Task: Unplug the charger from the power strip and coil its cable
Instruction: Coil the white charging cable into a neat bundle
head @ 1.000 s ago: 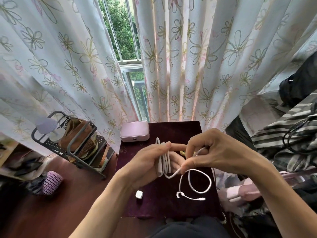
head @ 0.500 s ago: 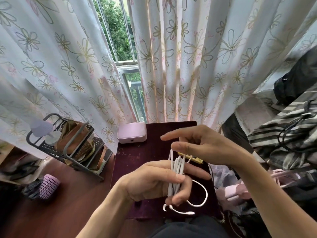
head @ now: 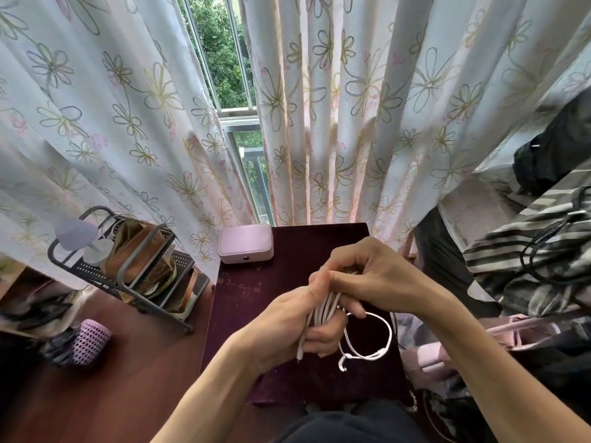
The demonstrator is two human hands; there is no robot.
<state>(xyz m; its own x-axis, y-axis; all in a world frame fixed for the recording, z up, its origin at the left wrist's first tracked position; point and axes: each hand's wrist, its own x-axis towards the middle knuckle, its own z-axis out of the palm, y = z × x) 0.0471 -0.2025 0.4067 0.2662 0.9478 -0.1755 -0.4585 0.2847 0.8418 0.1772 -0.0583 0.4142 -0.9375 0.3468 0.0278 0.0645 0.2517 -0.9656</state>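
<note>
A white charger cable [head: 323, 311] is gathered into a bundle of several loops held upright over the dark purple table [head: 256, 302]. My left hand [head: 287, 324] is closed around the middle of the bundle. My right hand [head: 367, 276] sits on top of the bundle, fingers pinched on its upper strands. A loose loop of the cable [head: 383, 334] hangs off to the right, ending in a small connector [head: 343, 362] near the table. The charger plug and the power strip are not visible.
A pink box [head: 245, 243] sits at the table's far left corner. A metal rack [head: 128, 266] with brown bags stands on the left floor, beside a purple perforated cup [head: 91, 342]. Floral curtains hang behind; striped fabric and pink items crowd the right.
My right hand has come down from hovering open above the bundle and closed on its top. The hanging loop has shifted right. The small white cube seen on the table earlier is hidden.
</note>
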